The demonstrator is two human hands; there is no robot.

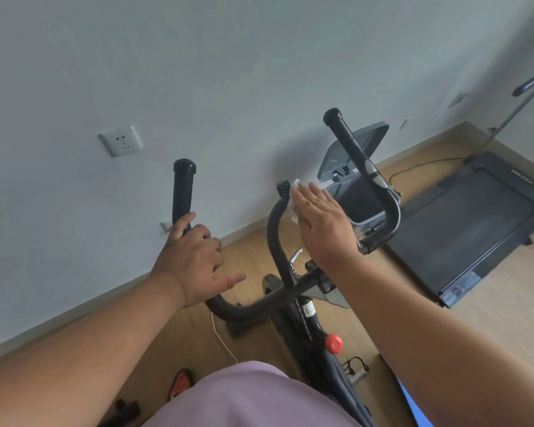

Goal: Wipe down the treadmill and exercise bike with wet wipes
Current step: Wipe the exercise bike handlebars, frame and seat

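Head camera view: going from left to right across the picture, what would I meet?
Wall socket → left hand gripping the left handlebar → wet wipe under the right hand → bin → treadmill.

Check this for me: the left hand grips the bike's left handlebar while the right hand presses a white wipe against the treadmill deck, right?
Not quite. The head view shows the right hand pressing the white wipe against the bike's curved centre bar, not the treadmill, which lies untouched on the floor beyond. The rest holds: the left hand grips the left handlebar.
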